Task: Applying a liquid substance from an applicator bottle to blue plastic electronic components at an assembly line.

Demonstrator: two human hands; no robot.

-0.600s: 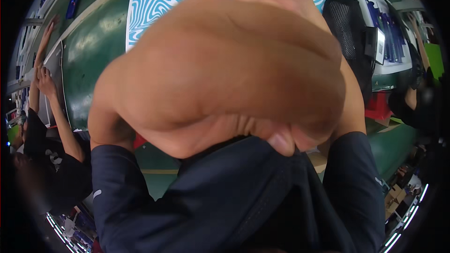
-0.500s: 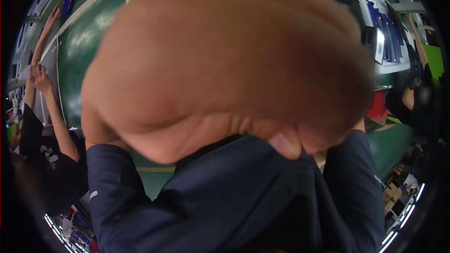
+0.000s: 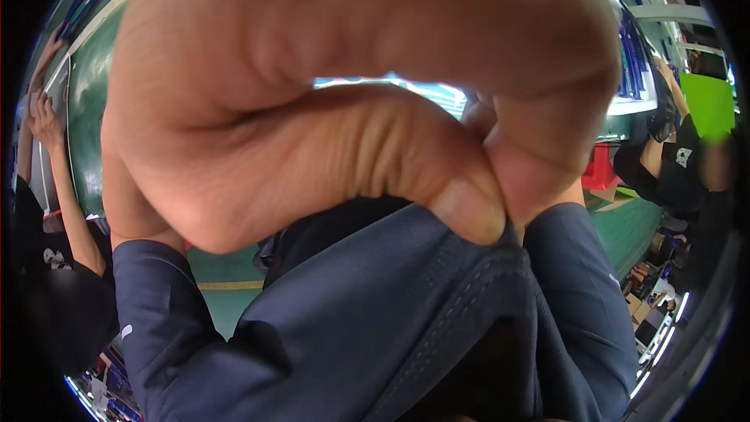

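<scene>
My left hand (image 3: 312, 133) fills the upper middle of the head view, very close. Its thumb and bent index finger pinch the edge of a dark blue shirt (image 3: 375, 289), pulling the stitched cloth up into a peak. Below that peak the shirt's opening looks black inside. On the right, a short strip of my right forearm (image 3: 569, 194) shows above its dark sleeve. My right hand is hidden behind the left one, so its fingers cannot be made out. A bright blue-and-white patterned surface (image 3: 437, 95) peeks through the gap between thumb and finger.
A green worktop (image 3: 92, 109) lies at the left, where another person's hand (image 3: 47, 121) reaches over it. To the right are a white tray (image 3: 634, 103) with blue tools, a red stool-like object (image 3: 600, 168), a bright green panel (image 3: 707, 105) and a second person in dark clothes.
My left hand has shifted upward and turned slightly, opening a gap between thumb and finger. The pinched shirt edge now shows plainly. The surroundings have moved a little in view.
</scene>
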